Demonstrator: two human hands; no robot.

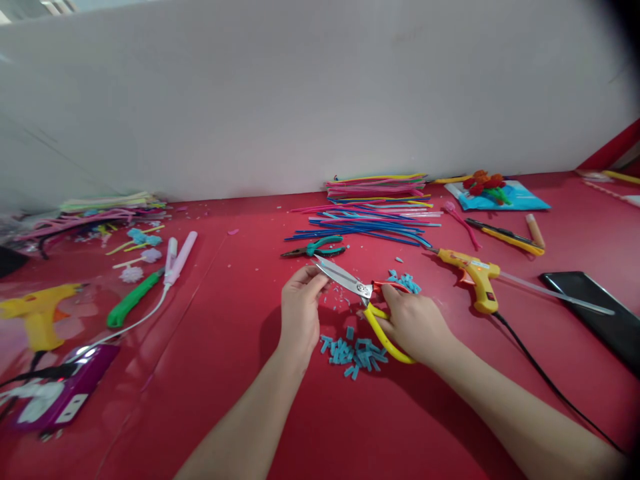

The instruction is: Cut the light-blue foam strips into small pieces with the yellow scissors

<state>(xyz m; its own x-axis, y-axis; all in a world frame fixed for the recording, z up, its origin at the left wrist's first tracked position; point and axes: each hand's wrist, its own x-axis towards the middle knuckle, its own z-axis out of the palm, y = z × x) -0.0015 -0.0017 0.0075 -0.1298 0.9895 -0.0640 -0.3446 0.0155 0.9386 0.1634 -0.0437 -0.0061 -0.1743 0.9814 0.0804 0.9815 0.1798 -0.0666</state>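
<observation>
My right hand (413, 323) grips a pair of scissors (345, 277) with one red and one yellow handle. Their blades point up and left, and the tips reach my left hand (303, 300). The left thumb and fingers are pinched together beside the blades; whatever is between them is too small to make out. Under the hands lies a pile of short light-blue cut pieces (355, 353), and a second blue heap (404, 280) sits partly behind the right hand. Just beyond the left hand are green-handled pliers (317, 248).
Bundles of pipe cleaners (375, 220) lie along the white wall. At right are a yellow glue gun (473, 273), a utility knife (505, 235) and a phone (595, 313). At left are another glue gun (37, 313), a green-handled tool (135, 300), a pink straightener (177, 260) and a purple power strip (75, 393).
</observation>
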